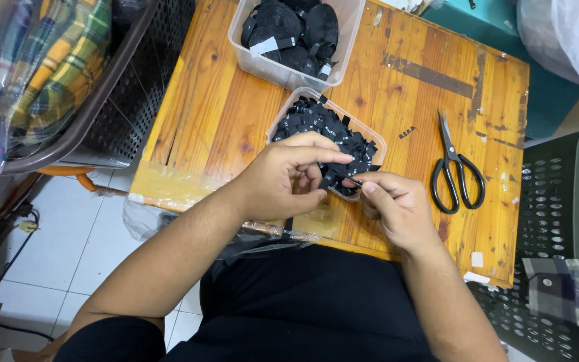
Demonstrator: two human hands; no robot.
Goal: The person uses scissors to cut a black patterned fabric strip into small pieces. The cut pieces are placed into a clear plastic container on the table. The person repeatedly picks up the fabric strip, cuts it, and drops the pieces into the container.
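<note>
My left hand (283, 177) and my right hand (393, 204) meet over the near edge of a small clear tub (283, 119) heaped with small black fabric labels (323, 124). Both hands pinch one black label (343, 175) between thumb and fingertips, left from above, right from below and the side. A larger clear tub (249, 62) behind it holds bigger black fabric pieces (289, 27) with white tags.
Black-handled scissors (456, 167) lie shut on the wooden table (216, 107), right of the tubs. A dark basket (95, 100) with plaid cloth in plastic stands left; a grey perforated crate (551, 221) with plaid cloth stands right. White floor tiles show below left.
</note>
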